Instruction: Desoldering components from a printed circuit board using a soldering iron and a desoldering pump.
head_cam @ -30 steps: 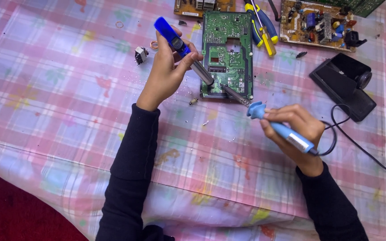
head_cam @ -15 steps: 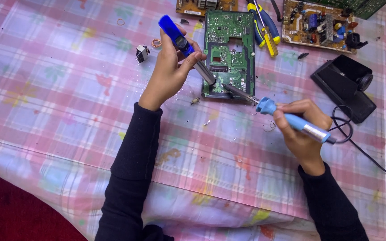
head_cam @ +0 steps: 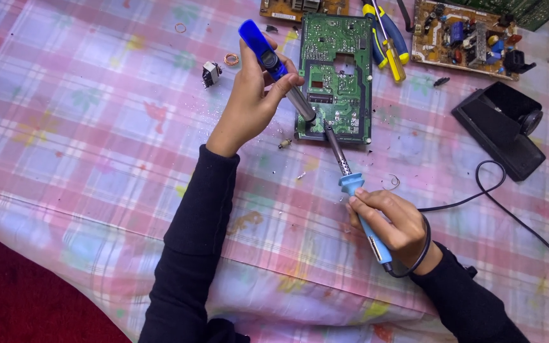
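While the left hand [head_cam: 249,105] grips a blue pump [head_cam: 274,67], right hand [head_cam: 395,225] fingers wrap a soldering iron [head_cam: 351,184]; both tips meet on the green board [head_cam: 337,76].

two bare hands [head_cam: 249,105], long black sleeves [head_cam: 198,235] to the wrists, cuffs snug

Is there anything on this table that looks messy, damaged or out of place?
Yes. Small dark specks and shiny bits lie scattered on the checked tablecloth around the green circuit board. A small loose part and a thin wire curl lie beside it. Nothing looks broken.
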